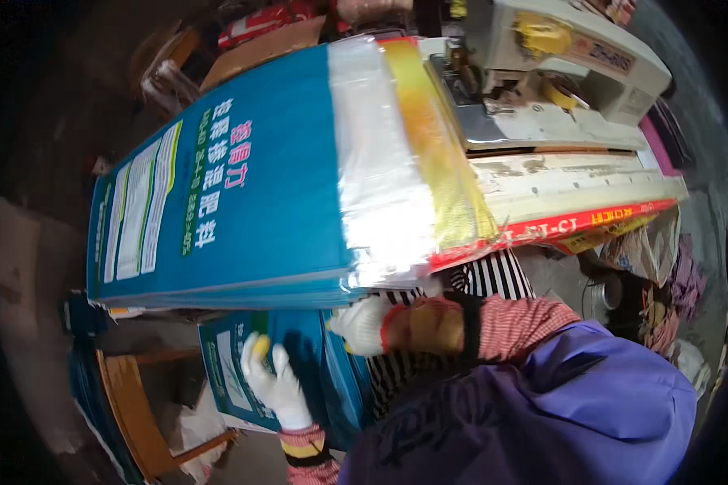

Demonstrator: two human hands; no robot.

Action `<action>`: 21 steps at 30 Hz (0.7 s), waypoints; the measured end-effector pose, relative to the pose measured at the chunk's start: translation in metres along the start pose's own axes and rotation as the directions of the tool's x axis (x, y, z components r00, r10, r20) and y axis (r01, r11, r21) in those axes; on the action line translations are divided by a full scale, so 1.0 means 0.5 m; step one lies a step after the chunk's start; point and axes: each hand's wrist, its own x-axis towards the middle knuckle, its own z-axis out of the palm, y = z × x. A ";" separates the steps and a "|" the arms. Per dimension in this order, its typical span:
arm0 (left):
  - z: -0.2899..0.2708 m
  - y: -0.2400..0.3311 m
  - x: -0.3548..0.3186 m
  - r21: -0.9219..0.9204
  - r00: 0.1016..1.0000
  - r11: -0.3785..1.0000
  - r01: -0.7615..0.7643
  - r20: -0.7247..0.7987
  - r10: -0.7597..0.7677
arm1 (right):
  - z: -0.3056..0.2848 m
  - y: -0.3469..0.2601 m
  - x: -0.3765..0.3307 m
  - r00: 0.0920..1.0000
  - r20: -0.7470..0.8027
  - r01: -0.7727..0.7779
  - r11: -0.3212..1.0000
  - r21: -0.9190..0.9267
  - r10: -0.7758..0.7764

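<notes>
A blue woven sack (323, 396) with printed panels hangs over my lap, below the table's front edge. My left hand (273, 378), in a white glove with yellow fingertips, hovers at the sack's left part with thumb and fingers apart, holding nothing. My right hand (362, 326), gloved the same way, is closed at the sack's upper edge, where folds run down from the fingers. Just above both hands lies a thick stack of flat blue sacks (283, 194) with a white band at its right end.
Right of the stack are yellow-red sacks (437, 137) and a cream sewing machine (615, 81) with a roll of tape (562, 90) on its bed. A wooden stool (133, 412) stands at lower left. Cloth scraps (686, 271) and bags lie at the right.
</notes>
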 end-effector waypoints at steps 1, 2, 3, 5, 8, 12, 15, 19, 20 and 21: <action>0.028 0.090 0.050 0.003 0.981 0.982 -0.191 0.021 0.191 | -0.016 0.014 -0.039 0.997 0.068 0.023 0.999 0.032 -0.025; 0.051 0.147 0.091 -0.033 0.935 0.936 -0.350 0.044 0.351 | -0.025 0.017 -0.052 0.983 0.168 0.064 0.996 0.067 -0.075; 0.075 0.192 0.127 -0.070 0.837 0.843 -0.533 0.105 0.538 | -0.036 0.021 -0.089 0.978 0.127 0.159 0.984 0.076 -0.168; 0.146 0.272 0.181 -0.117 0.686 0.726 -0.677 0.258 0.681 | -0.042 0.044 -0.133 0.968 0.090 0.222 0.968 0.116 -0.233; 0.224 0.307 0.253 0.042 0.644 0.699 -0.714 0.431 0.632 | -0.065 0.076 -0.180 0.950 -0.104 0.311 0.881 0.356 -0.293; 0.246 0.306 0.300 -0.058 0.641 0.799 -0.599 0.563 0.522 | -0.101 0.126 -0.231 0.679 -0.688 0.590 0.749 0.303 -0.257; 0.221 0.297 0.281 -0.129 0.716 0.862 -0.490 0.505 0.483 | -0.167 0.163 -0.243 0.721 -0.661 0.423 0.621 0.659 0.210; 0.167 0.325 0.264 -0.186 0.743 0.841 -0.509 0.398 0.538 | -0.226 0.226 -0.193 0.693 -0.501 0.401 0.302 0.865 0.517; 0.151 0.326 0.264 -0.147 0.727 0.797 -0.586 0.338 0.597 | -0.253 0.222 -0.183 0.720 -0.475 0.371 0.298 0.880 0.506; 0.158 0.333 0.265 -0.132 0.672 0.723 -0.678 0.287 0.683 | -0.282 0.233 -0.178 0.715 -0.480 0.373 0.302 0.877 0.508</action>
